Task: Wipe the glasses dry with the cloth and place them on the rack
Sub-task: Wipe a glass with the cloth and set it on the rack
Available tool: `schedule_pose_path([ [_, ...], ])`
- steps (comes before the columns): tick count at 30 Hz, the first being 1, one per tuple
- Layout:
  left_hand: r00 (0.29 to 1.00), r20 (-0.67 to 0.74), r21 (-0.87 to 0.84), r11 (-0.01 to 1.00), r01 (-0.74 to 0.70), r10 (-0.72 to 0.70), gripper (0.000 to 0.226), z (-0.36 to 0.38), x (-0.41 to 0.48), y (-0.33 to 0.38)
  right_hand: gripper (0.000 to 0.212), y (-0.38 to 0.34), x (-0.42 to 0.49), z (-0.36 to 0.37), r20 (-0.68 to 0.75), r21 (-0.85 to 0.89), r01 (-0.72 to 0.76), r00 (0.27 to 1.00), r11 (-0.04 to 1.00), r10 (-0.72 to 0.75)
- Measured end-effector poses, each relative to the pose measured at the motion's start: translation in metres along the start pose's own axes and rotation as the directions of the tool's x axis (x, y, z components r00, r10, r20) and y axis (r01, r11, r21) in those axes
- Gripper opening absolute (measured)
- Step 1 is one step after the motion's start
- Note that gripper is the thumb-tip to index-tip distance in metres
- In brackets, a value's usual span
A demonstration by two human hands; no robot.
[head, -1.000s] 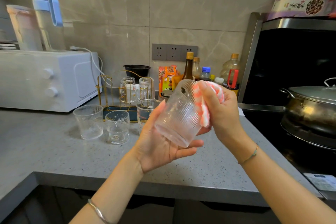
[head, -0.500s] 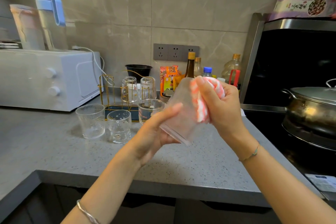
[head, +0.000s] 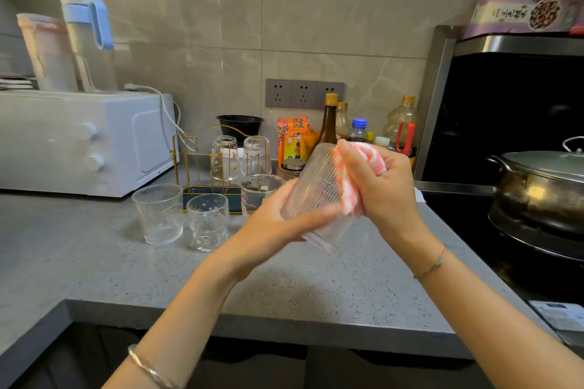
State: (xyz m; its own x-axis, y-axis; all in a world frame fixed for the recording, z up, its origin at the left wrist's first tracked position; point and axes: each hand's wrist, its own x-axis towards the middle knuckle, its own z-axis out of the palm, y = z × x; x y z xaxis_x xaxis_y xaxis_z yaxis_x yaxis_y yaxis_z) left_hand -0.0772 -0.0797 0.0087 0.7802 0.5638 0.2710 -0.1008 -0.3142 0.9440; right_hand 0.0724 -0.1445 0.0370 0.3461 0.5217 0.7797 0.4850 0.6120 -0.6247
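Observation:
A ribbed clear glass (head: pixel 316 189) is tilted in mid-air above the counter. My left hand (head: pixel 278 224) grips its lower part, fingers wrapped across the front. My right hand (head: pixel 379 186) holds a pink-and-white cloth (head: pixel 350 186) pressed against the glass's upper side. Three more glasses stand on the counter: a ribbed glass (head: pixel 158 215), a dotted glass (head: pixel 207 221) and a third glass (head: pixel 259 189) behind my left hand. The gold wire rack (head: pixel 189 164) behind them carries two upturned glasses (head: pixel 225 156).
A white microwave (head: pixel 79 142) with jugs on top stands at the left. Bottles and packets (head: pixel 328 123) line the back wall. To the right sits a black stove with a steel pot (head: pixel 543 186). The grey counter (head: pixel 94 262) runs to a front edge.
My left hand has turned over the glass, its fingers now across the front instead of cupping it from below. The glass has rotated against the cloth. My right hand stayed nearly still.

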Motion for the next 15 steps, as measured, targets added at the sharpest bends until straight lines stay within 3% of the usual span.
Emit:
schedule_pose_path([
  [1,0.998,-0.042,0.109,0.993,-0.045,0.05,0.086,0.001,0.0,0.0,0.042,-0.001,0.0,0.0,-0.009,-0.005,0.008,1.0,1.0,-0.008],
  [3,0.988,-0.101,0.135,0.985,-0.106,0.12,0.071,0.002,-0.001,0.0,0.043,-0.003,0.001,0.003,-0.015,-0.008,0.022,1.0,1.0,-0.022],
  [5,0.988,-0.107,0.044,0.993,-0.108,0.112,0.067,0.002,-0.005,0.001,0.043,-0.005,0.002,0.005,0.0,-0.004,0.029,1.0,1.0,-0.029],
  [7,0.996,-0.067,-0.163,0.985,-0.061,0.051,0.07,0.0,-0.006,-0.001,0.044,-0.006,0.002,0.005,0.025,0.061,0.03,0.999,0.998,-0.032],
  [9,0.998,0.057,-0.507,0.86,0.055,-0.03,0.076,0.0,-0.006,-0.005,0.036,-0.009,0.004,0.006,0.026,0.159,0.004,1.0,0.987,-0.008],
  [11,0.957,0.289,-0.775,0.592,0.221,0.021,0.074,0.004,-0.006,-0.008,0.031,-0.012,0.005,0.009,0.023,0.218,0.005,1.0,0.976,-0.01],
  [13,0.882,0.456,-0.832,0.411,0.373,0.122,0.074,0.004,-0.006,-0.012,0.028,-0.01,0.004,0.011,0.038,0.199,0.01,0.999,0.98,-0.018],
  [15,0.859,0.497,-0.807,0.432,0.404,0.125,0.078,0.001,-0.004,-0.016,0.032,-0.008,0.002,0.011,0.038,0.19,-0.008,0.999,0.982,0.001],
])
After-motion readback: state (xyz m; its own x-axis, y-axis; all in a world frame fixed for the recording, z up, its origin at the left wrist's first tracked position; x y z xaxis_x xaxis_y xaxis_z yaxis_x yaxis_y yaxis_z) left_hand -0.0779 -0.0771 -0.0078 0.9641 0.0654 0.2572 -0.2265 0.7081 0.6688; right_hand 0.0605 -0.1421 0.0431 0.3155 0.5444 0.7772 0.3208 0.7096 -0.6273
